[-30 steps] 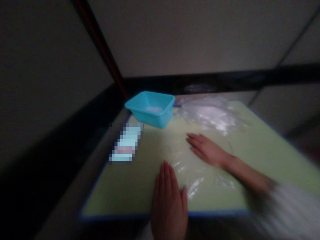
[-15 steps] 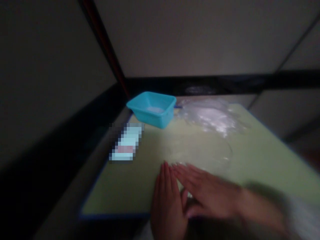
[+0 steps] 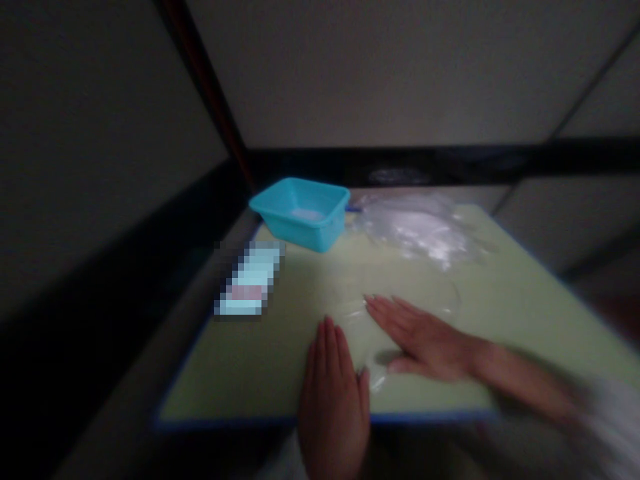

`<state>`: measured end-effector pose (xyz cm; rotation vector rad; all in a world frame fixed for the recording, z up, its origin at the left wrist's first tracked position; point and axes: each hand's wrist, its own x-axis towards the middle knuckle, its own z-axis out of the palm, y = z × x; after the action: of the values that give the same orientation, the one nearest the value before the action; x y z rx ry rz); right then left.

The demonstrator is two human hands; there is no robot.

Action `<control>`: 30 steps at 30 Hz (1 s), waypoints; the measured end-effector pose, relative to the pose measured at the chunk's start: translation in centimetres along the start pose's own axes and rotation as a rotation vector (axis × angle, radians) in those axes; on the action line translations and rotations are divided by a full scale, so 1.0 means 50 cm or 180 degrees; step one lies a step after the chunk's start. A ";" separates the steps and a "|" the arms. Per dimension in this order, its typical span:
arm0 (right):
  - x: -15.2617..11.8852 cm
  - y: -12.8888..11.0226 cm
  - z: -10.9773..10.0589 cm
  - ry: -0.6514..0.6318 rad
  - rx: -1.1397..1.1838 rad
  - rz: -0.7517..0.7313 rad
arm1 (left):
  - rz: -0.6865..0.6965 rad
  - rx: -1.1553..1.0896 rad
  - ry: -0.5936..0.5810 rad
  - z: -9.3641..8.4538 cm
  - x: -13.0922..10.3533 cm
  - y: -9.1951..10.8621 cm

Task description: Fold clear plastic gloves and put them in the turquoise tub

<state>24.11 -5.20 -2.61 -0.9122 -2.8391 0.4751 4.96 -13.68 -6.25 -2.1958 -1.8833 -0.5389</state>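
A thin clear plastic sheet or bag (image 3: 367,327) lies flat on the yellow-green tabletop; its edges are hard to make out. My left hand (image 3: 333,393) rests flat near the table's front edge, fingers stretched forward, at the left side of the plastic. Farther to the right, my right hand (image 3: 423,337) lies palm down on the plastic, fingers stretched toward the far left and thumb apart. Neither hand grips anything. Behind them is a shiny heap of clear plastic bags (image 3: 420,227).
A turquoise basin (image 3: 320,233) with something whitish inside stands at the back left. A pixelated, bright rectangular object (image 3: 253,277) lies along the left edge. The table (image 3: 240,373) has a blue rim, and walls rise behind and to the left.
My right hand has slid away from my left hand, forward and to the right over the plastic, exposing more of the sheet. My left hand has stayed nearly in place.
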 end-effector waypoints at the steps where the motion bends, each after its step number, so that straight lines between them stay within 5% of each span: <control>1: -0.004 0.014 -0.003 -0.0004 -0.0057 0.0059 | -0.0004 0.0014 -0.0021 0.000 0.001 -0.001; 13: -0.069 0.163 -0.029 0.0421 -0.0339 0.0762 | 0.0158 0.0087 -0.0079 0.000 0.000 -0.012; 20: -0.087 0.125 -0.067 0.0441 -0.0100 0.0920 | 0.0587 -0.0124 -0.0047 0.006 0.012 -0.055; 30: -0.118 0.044 -0.069 0.0391 -0.0039 0.0155 | 0.1181 -0.0321 -0.0373 0.001 0.061 -0.201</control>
<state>30.80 -6.08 -0.21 -0.9793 -2.7180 0.3931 -4.51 -9.18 -5.94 -2.6100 -1.4678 -0.4520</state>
